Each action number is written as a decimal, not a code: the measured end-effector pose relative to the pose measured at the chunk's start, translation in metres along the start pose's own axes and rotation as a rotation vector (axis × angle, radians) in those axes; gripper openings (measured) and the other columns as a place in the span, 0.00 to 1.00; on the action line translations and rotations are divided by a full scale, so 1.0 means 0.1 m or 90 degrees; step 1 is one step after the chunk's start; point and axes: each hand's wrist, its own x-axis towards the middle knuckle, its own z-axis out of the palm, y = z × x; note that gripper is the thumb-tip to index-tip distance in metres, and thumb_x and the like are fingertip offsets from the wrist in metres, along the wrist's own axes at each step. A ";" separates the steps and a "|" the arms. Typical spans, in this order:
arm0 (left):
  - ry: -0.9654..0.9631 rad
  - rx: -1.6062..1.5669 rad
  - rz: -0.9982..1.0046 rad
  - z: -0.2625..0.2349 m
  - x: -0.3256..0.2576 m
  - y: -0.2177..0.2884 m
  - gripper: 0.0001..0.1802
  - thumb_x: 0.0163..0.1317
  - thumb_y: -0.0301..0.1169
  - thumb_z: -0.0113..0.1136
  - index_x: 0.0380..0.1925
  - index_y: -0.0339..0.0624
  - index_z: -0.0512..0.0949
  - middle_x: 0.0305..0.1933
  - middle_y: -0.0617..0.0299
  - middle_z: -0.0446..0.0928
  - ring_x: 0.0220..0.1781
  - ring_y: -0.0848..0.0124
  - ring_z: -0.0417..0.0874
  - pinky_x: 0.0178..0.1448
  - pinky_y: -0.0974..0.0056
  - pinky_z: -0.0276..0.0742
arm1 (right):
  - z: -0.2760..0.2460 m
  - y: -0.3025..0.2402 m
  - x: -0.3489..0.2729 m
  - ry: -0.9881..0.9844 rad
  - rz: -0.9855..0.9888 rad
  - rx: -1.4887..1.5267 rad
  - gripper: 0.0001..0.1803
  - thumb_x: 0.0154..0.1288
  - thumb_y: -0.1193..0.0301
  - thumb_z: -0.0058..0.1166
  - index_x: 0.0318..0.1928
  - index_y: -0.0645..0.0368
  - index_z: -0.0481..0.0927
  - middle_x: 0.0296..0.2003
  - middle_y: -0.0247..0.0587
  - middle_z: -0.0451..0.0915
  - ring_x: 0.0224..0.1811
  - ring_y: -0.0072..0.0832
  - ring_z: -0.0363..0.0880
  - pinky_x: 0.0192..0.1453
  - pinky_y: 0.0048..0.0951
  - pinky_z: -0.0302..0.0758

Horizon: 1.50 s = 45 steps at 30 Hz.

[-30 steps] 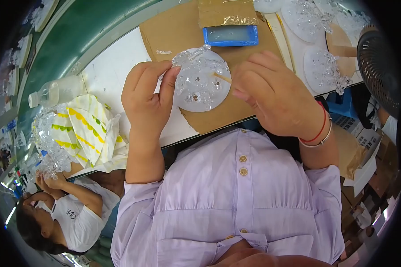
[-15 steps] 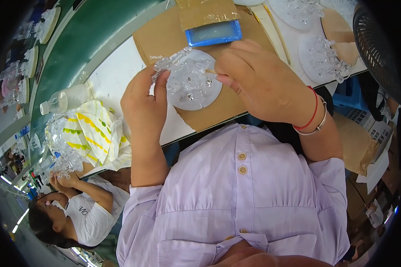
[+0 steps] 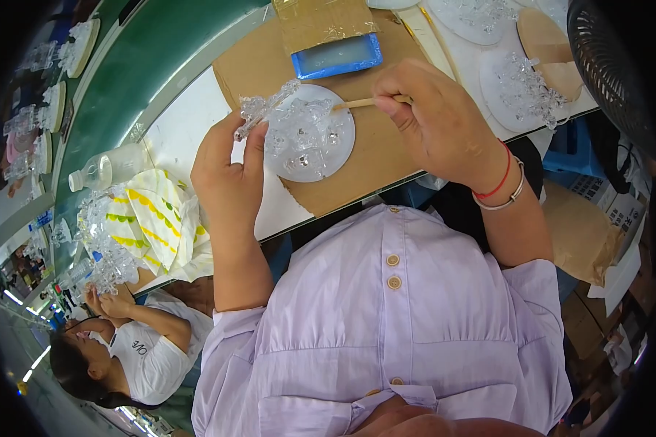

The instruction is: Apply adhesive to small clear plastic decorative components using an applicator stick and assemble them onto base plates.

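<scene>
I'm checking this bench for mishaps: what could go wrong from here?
The clear piece pinched in the left hand could slip and drop. The wooden stick in the right hand may nudge the clear parts on the white disc. The right hand is near the blue tray and might bump it.

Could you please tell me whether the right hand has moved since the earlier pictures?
Yes; judged against the blue container, the right hand has shifted rightward and upward in the view.
</scene>
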 end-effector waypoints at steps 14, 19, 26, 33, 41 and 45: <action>0.041 0.009 -0.012 -0.04 -0.09 -0.07 0.09 0.55 0.27 0.69 0.36 0.39 0.82 0.34 0.56 0.83 0.33 0.63 0.83 0.38 0.64 0.78 | 0.07 0.00 -0.34 0.059 0.007 -0.027 0.04 0.68 0.78 0.51 0.39 0.64 0.70 0.31 0.47 0.77 0.30 0.39 0.75 0.36 0.32 0.73; 0.045 0.001 -0.015 -0.03 -0.09 -0.09 0.09 0.55 0.28 0.69 0.36 0.39 0.82 0.33 0.57 0.83 0.32 0.63 0.84 0.38 0.65 0.78 | 0.07 -0.01 -0.38 0.073 0.009 -0.015 0.04 0.68 0.78 0.51 0.40 0.64 0.70 0.31 0.48 0.77 0.30 0.39 0.75 0.35 0.32 0.73; 0.055 0.002 -0.017 -0.03 -0.10 -0.09 0.09 0.55 0.27 0.69 0.36 0.40 0.82 0.33 0.56 0.83 0.32 0.64 0.84 0.38 0.65 0.78 | 0.08 -0.04 -0.43 0.066 -0.019 -0.001 0.05 0.66 0.81 0.50 0.40 0.64 0.69 0.31 0.47 0.78 0.28 0.38 0.73 0.33 0.32 0.72; 0.052 -0.011 -0.029 -0.04 -0.13 -0.07 0.08 0.55 0.27 0.69 0.35 0.39 0.83 0.32 0.56 0.83 0.32 0.64 0.84 0.37 0.65 0.78 | 0.12 -0.06 -0.47 0.086 -0.023 -0.003 0.06 0.65 0.82 0.51 0.41 0.64 0.69 0.32 0.47 0.78 0.28 0.39 0.73 0.33 0.33 0.71; 0.122 0.023 0.025 -0.01 -0.24 -0.11 0.08 0.54 0.25 0.69 0.33 0.37 0.82 0.29 0.58 0.82 0.29 0.65 0.82 0.34 0.65 0.76 | 0.14 -0.06 -0.44 0.066 -0.043 -0.039 0.07 0.65 0.82 0.51 0.42 0.64 0.69 0.33 0.48 0.78 0.28 0.41 0.73 0.34 0.34 0.71; 0.110 0.052 0.030 -0.05 -0.25 -0.08 0.08 0.54 0.25 0.69 0.34 0.37 0.82 0.29 0.58 0.81 0.29 0.65 0.81 0.33 0.65 0.76 | 0.11 -0.16 -0.45 0.044 -0.050 -0.008 0.07 0.64 0.82 0.51 0.41 0.65 0.70 0.33 0.48 0.78 0.28 0.41 0.73 0.34 0.33 0.71</action>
